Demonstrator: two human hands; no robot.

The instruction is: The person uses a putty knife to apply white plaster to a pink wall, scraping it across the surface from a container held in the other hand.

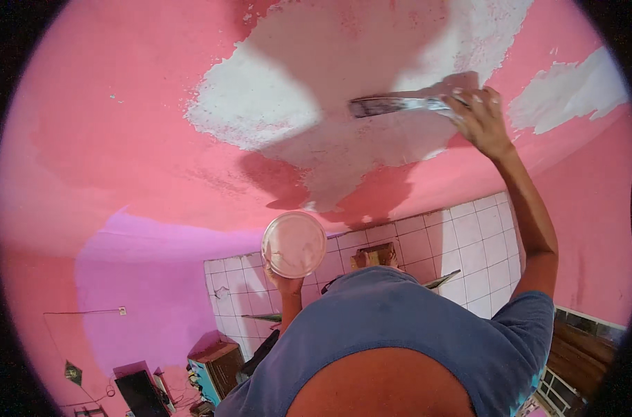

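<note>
My right hand [481, 121] is closed around the handle of a putty knife [382, 106]. Its wide grey blade lies against a pale whitish patch [260, 90] on the pink wall [142, 104], with a shadow cast beside it. Ragged edges mark where the patch meets the pink paint. Lower and to the left, my left hand [283, 281] grips a round, pale plastic tub [295, 244] from below. The tub's circular face is toward me, and I cannot make out how much is in it.
White tiles [469, 233] with dark joints lie beyond my shoulders, with a small brown wooden piece [373, 256] by them. A purple painted area [149, 292], a brown cabinet [219, 365] and a dark screen [142, 393] are at lower left. A framed window [559, 393] is at lower right.
</note>
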